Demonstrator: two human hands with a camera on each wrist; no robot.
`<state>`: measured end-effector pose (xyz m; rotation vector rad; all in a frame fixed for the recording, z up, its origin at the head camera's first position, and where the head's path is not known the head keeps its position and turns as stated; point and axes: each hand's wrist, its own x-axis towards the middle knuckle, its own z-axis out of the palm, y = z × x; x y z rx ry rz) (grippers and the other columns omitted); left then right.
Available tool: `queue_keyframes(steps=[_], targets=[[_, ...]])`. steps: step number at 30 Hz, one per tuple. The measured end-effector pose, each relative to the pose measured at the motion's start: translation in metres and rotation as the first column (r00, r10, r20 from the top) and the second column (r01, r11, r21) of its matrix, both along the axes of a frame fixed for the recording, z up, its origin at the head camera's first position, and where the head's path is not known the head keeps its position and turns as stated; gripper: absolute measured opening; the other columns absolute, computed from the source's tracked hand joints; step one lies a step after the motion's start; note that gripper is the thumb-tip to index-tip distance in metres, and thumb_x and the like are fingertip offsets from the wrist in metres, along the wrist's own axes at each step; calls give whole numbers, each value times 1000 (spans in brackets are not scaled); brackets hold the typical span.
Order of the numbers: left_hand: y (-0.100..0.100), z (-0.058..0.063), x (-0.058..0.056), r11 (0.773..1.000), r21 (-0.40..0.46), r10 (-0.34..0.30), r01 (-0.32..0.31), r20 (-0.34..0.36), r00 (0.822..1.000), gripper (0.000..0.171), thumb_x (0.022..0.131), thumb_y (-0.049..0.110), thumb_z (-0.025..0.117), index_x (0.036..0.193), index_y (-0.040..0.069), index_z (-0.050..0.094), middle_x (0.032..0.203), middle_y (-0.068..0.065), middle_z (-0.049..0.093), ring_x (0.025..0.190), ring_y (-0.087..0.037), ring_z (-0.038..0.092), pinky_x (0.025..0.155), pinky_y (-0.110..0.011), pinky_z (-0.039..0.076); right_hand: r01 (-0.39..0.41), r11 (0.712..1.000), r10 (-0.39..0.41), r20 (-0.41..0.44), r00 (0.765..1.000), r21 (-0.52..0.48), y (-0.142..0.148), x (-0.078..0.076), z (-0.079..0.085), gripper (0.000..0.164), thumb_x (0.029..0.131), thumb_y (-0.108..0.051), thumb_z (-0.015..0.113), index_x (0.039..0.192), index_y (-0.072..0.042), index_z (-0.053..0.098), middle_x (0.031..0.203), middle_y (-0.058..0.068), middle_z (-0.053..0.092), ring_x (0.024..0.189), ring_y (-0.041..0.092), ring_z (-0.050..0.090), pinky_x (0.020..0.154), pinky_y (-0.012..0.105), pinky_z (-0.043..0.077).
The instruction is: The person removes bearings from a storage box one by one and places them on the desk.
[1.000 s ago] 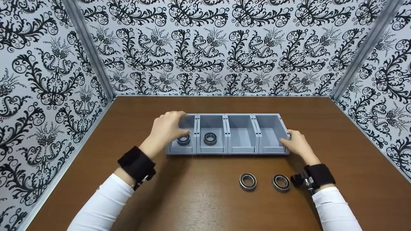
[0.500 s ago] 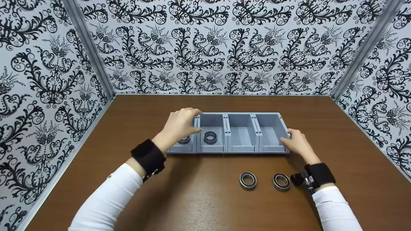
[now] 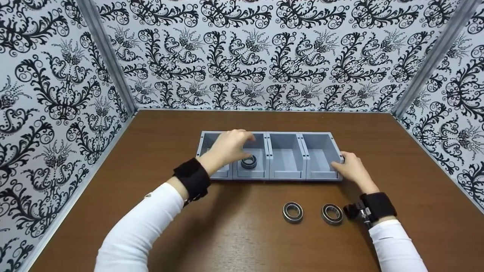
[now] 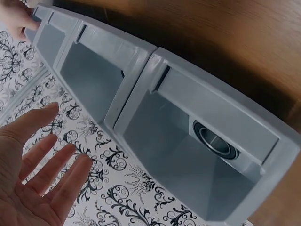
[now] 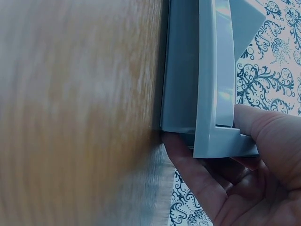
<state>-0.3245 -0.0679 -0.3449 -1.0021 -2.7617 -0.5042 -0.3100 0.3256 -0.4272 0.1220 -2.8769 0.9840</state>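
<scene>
A grey divided bin (image 3: 287,175) stands on the table in the head view. My left hand (image 3: 230,146) hovers over its second compartment from the left with loosely bent fingers, holding nothing. Below it, a ball bearing (image 3: 248,165) lies flat in that compartment, partly covered by the hand. The left wrist view also has a bearing (image 4: 215,140) inside a compartment, with the left hand's fingers apart beside it. My right hand (image 3: 351,168) grips the bin's right end wall; in the right wrist view the thumb (image 5: 249,117) is on the inner side and fingers are outside.
Two more bearings, a left one (image 3: 293,212) and a right one (image 3: 332,214), lie on the brown wooden table (image 3: 242,241) in front of the bin. Patterned walls (image 3: 264,56) enclose the table at the back and sides.
My left hand has moved right, from above the leftmost compartment to above the second one. The leftmost bearing has become hidden behind the hand and wrist. My right hand stays on the bin.
</scene>
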Motion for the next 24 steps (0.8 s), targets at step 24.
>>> queue_keyframes(steps=[24], targets=[[23, -17, -22, 990, -141, 22, -13, 58, 998, 47, 83, 14, 88, 126, 1, 72, 125, -16, 72, 116, -34, 67, 99, -47, 53, 3, 1000, -3, 12, 1000, 4, 0, 2, 1, 45, 95, -9, 62, 128, 21, 56, 112, 36, 66, 89, 36, 65, 78, 44, 51]])
